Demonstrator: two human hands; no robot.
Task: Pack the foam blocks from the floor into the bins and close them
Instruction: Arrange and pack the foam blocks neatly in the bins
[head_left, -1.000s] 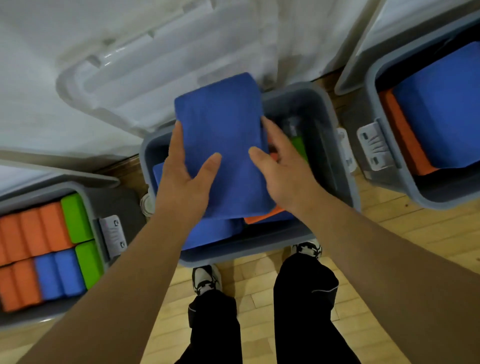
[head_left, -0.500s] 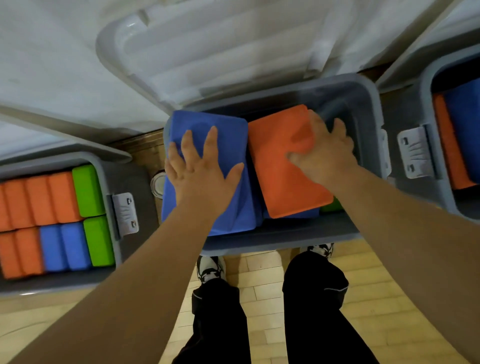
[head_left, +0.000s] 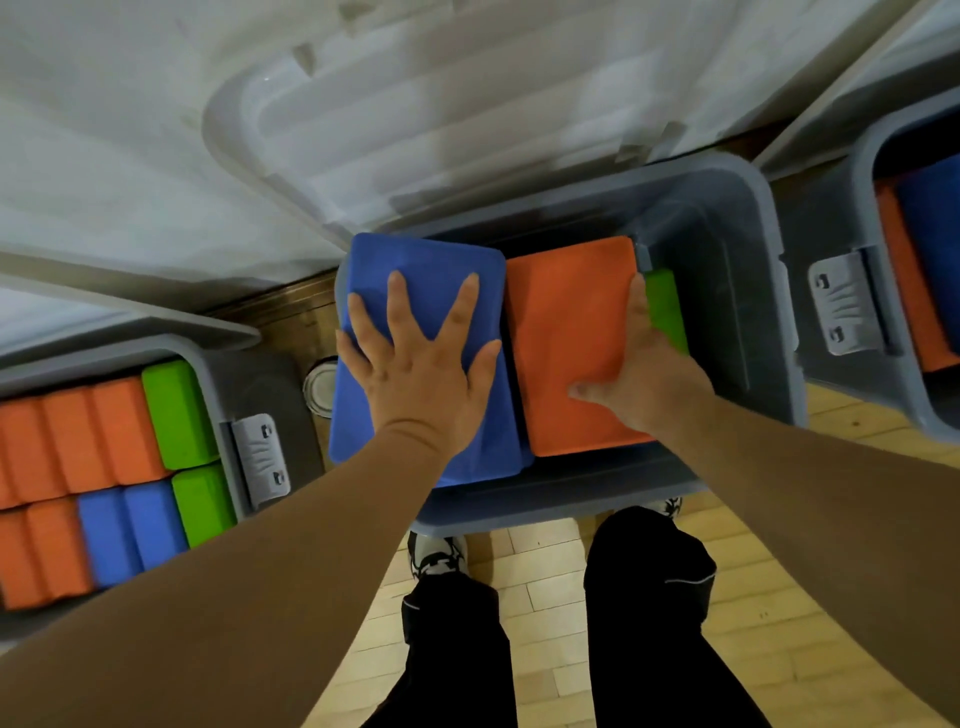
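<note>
The blue block (head_left: 426, 291) and orange block (head_left: 566, 322) lie side by side in the grey middle bin (head_left: 727, 234). Your left hand (head_left: 421, 364) presses flat on the blue one, fingers spread. Your right hand (head_left: 639, 374) clasps the orange block's right edge, thumb on top, beside a green block (head_left: 667, 306).

Bin (head_left: 727, 249) free right of green block (head_left: 667, 306).
</note>
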